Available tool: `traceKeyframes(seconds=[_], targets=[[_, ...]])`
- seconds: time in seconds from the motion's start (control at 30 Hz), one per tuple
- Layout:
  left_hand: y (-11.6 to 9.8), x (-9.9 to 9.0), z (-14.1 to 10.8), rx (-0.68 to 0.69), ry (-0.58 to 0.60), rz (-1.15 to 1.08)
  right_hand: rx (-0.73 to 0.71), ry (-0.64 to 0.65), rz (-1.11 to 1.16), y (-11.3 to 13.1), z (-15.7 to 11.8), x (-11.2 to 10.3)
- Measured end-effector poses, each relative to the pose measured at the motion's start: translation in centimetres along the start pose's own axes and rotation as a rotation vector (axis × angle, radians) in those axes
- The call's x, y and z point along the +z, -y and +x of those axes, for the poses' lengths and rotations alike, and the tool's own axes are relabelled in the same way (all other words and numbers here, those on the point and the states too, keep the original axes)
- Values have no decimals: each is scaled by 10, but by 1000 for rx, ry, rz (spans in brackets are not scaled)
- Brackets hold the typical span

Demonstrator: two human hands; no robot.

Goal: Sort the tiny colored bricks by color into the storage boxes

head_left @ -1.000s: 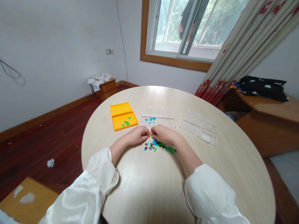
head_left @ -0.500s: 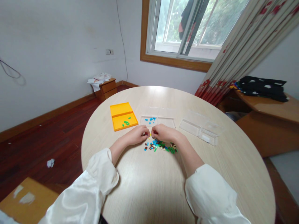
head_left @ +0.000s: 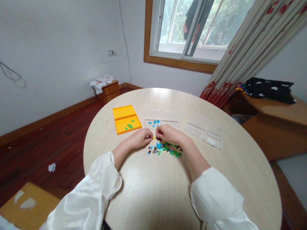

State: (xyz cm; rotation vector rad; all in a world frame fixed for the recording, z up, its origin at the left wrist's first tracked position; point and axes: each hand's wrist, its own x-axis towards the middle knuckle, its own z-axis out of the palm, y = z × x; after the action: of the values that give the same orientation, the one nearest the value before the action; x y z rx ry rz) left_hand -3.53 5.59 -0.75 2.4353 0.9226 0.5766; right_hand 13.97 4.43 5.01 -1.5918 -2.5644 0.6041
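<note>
Small blue, green, brown and cream bricks lie in a loose pile (head_left: 165, 148) on the round table, just below my hands. My left hand (head_left: 144, 137) is closed at the pile's upper left, beside tiny yellow pieces (head_left: 154, 138); whatever its fingertips hold is too small to name. Close to its right, my right hand (head_left: 165, 132) is pinched over the pile's upper edge, its fingertips' contents also unclear. An open yellow case (head_left: 124, 112) at the left holds several green bricks (head_left: 129, 126). Beyond my hands, a clear case (head_left: 170, 120) has several blue bricks (head_left: 155, 123) in its left part.
Another open clear case (head_left: 194, 130) rests on the table (head_left: 153, 191) at the right, with a white item inside. A side table (head_left: 292, 111) with dark cloth stands at the far right. Behind the left edge is a small cabinet (head_left: 112, 91).
My right hand has lifted slightly away from the yellow pieces, and more brown bricks show under it. My left hand has barely moved.
</note>
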Motion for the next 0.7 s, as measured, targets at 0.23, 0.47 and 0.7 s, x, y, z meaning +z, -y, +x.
traceKeyframes(seconds=[0.23, 0.47, 0.7], targets=[[-4, -2, 1, -11, 2, -8, 57, -372, 49, -9, 11, 8], [-6, -3, 2, -44, 7, -12, 143, -632, 155, -27, 22, 21], [-7, -4, 1, -81, 2, -18, 144, -645, 186, -28, 23, 20]])
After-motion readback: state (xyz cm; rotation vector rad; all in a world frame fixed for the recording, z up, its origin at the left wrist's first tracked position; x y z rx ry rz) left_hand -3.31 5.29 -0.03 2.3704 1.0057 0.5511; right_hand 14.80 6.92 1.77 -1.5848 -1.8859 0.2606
